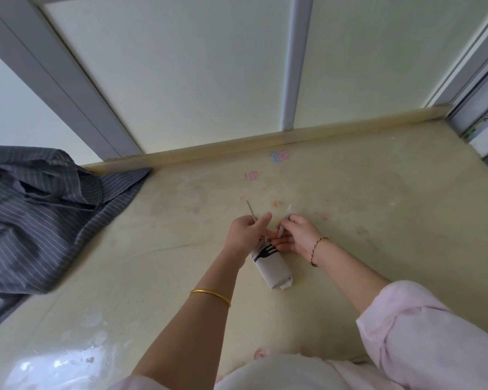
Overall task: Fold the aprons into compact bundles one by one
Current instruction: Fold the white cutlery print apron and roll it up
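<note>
Tying off a rolled apron bundle near the middle of the table.

The pale rolled apron (pixel 271 267), printed with a black fork, lies on the beige table (pixel 378 198), its far end under both hands; the left hand (pixel 244 235) pinches one thin strap (pixel 250 210) with curled fingers, forefinger stretched toward the right, and the right hand (pixel 296 235) pinches the other strap (pixel 284 220) between thumb and fingertips, its lower fingers lying against the roll. The risk, as I judge it: if either pinch slips before the knot bites, the roll could spring loose (its near end already shows slack layers). A dark striped apron (pixel 40 209) waits in a heap at the far left, well apart.
</note>
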Demonstrator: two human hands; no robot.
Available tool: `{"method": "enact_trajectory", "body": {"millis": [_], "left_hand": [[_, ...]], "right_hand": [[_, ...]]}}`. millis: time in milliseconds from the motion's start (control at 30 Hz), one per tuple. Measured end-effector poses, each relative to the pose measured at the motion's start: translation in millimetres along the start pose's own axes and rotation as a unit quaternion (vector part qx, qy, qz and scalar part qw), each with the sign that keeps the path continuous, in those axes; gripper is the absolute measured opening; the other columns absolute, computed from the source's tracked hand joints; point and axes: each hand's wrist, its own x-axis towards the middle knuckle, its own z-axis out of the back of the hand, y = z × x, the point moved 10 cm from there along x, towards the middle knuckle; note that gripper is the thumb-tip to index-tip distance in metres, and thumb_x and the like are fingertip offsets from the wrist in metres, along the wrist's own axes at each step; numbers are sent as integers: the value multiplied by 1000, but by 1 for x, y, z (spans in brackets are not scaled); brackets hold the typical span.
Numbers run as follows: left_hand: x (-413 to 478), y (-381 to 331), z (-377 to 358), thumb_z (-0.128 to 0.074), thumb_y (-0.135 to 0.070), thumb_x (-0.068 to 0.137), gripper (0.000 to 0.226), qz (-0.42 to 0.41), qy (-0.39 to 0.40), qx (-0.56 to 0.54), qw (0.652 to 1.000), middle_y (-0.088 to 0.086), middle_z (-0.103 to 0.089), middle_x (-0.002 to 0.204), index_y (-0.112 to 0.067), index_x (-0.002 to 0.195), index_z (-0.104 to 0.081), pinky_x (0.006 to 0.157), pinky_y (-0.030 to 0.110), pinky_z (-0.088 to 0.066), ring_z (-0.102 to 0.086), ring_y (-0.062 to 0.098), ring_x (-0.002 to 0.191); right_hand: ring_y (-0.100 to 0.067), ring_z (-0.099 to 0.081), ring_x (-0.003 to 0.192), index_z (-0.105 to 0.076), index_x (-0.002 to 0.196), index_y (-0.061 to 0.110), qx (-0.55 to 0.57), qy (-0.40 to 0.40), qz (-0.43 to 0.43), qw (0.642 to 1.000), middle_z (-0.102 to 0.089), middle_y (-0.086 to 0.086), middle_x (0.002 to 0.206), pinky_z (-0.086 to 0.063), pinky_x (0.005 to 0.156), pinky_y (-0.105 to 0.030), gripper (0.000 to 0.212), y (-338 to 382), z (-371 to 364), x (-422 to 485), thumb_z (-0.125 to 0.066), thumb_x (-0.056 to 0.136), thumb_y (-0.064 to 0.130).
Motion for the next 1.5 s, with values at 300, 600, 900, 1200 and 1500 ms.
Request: {"method": "enact_trajectory", "body": {"millis": [300, 600, 900, 1200, 1500], "left_hand": [[2, -4, -9, -68, -8, 82, 7, -24, 35, 91, 995, 0, -60, 75, -10, 87, -64, 70, 28, -51, -56, 13, 70], [3, -1, -5, -55, -14, 93, 21, -24, 22, 65, 997, -1, -56, 62, -6, 75, -61, 50, 13, -40, -50, 7, 53], [7, 5, 6, -61, -16, 87, 14, -17, -58, 65, 996, 4, -61, 64, -12, 74, -57, 62, 33, -49, -56, 18, 60], [3, 5, 14, -59, -13, 82, 6, 0, -81, 67, 994, 6, -62, 67, -7, 80, -59, 61, 33, -46, -55, 20, 64], [-9, -14, 3, -52, -1, 80, 22, -107, -59, 205, 971, -5, -49, 75, -13, 96, -42, 65, 33, -44, -49, 19, 73]], "right_hand": [[-12, -53, 51, -65, 76, 4, -159, -54, 174, 970, -57, -4, 62, -46, 50, -22, 16, 45, 8, -17, -58, 89, 10], [-18, -54, 51, -60, 100, 17, -266, -10, 133, 955, -64, -1, 88, -44, 44, -25, 20, 45, -9, -7, -43, 92, 8], [-6, -44, 60, -52, 78, 20, -316, -10, 214, 924, -51, 9, 69, -39, 59, -8, 24, 40, -19, -23, -67, 77, 2], [-6, -47, 66, -67, 88, 11, -354, -59, 281, 890, -52, 6, 76, -41, 67, -17, 8, 48, -24, -33, -67, 81, 7], [-20, -61, 92, -71, 101, 5, -385, -97, 203, 895, -67, -8, 99, -46, 79, -24, 18, 40, -15, -23, -59, 88, 10]]}}
